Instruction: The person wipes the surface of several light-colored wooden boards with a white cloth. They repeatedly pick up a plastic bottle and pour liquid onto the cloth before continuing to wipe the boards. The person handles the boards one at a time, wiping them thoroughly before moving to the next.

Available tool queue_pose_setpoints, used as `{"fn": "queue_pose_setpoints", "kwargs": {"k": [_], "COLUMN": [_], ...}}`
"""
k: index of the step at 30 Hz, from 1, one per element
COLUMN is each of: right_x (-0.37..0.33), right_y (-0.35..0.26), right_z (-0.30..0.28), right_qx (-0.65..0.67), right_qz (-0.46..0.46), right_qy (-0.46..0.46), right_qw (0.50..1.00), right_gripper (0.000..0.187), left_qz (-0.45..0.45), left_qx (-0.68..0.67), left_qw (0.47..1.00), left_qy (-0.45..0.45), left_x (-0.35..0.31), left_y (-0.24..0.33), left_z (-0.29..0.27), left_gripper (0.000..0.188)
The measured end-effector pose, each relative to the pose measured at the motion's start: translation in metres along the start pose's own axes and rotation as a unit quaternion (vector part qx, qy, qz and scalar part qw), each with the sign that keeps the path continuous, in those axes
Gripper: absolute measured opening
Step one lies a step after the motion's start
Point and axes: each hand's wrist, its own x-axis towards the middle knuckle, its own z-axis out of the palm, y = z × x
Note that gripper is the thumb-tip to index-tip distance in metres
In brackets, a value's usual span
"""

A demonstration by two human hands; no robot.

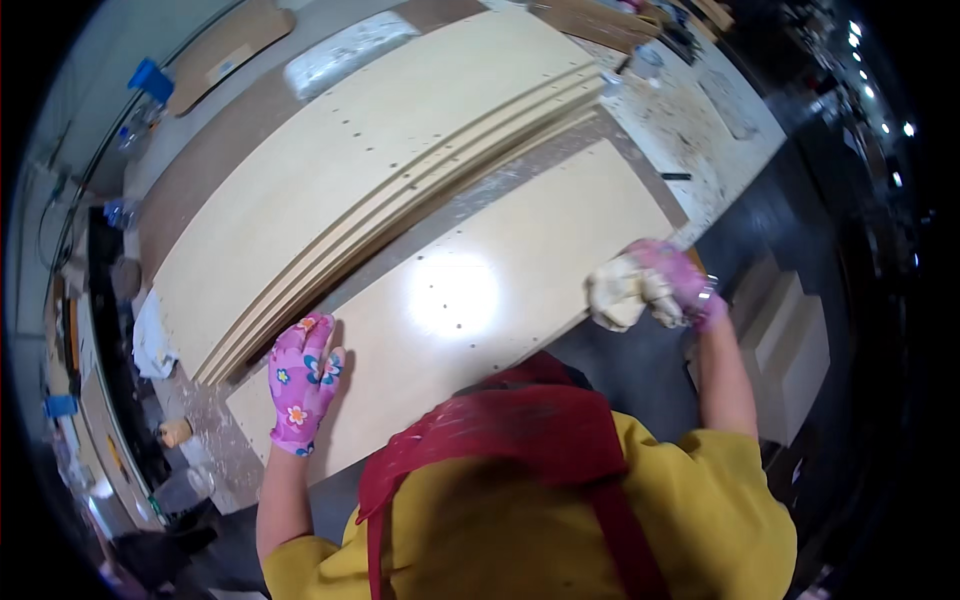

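Observation:
A pale wooden panel (545,235) with small dark holes lies in front of me, with bright light reflected off its middle. My left hand (303,380), in a pink flowered glove, rests on the panel's left end, fingers stretched out and nothing held. In a similar glove, my right hand (677,278) is closed on a bunched cream rag (617,293) at the panel's near right edge. Just beyond the panel lies a stack of similar boards (290,190), several layers thick, with holes in the top one.
Under the boards is a stained worktable (690,130), with a dark stick-like piece (676,176) on its right part. A plastic-wrapped package (350,52) lies behind the stack. A white cloth (153,338) is at the left, and pale boxy pieces (785,350) stand low at the right.

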Motion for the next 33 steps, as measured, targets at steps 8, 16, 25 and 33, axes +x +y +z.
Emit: {"fn": "queue_pose_setpoints", "kwargs": {"k": [8, 16, 25, 33], "right_x": [0.06, 0.169, 0.298, 0.228], "right_y": [-0.113, -0.245, -0.097, -0.219], "right_z": [-0.007, 0.257, 0.033, 0.236], "right_qx": [0.425, -0.318, -0.507, -0.33], "right_qz": [-0.115, -0.564, -0.322, -0.443], "right_qy": [0.221, 0.055, 0.283, -0.113], "right_qw": [0.87, 0.76, 0.748, 0.826], "right_gripper": [0.042, 0.025, 0.027, 0.042], "left_qz": [-0.179, -0.248, -0.228, -0.231], "left_qx": [-0.051, 0.191, 0.172, 0.187], "left_qw": [0.969, 0.95, 0.958, 0.954], "left_qy": [0.164, 0.011, -0.024, -0.041], "left_x": [0.002, 0.077, 0.073, 0.066], "left_y": [-0.097, -0.156, -0.148, -0.149], "left_z": [-0.045, -0.013, -0.02, -0.027], "left_gripper": [0.042, 0.051, 0.054, 0.055]}}
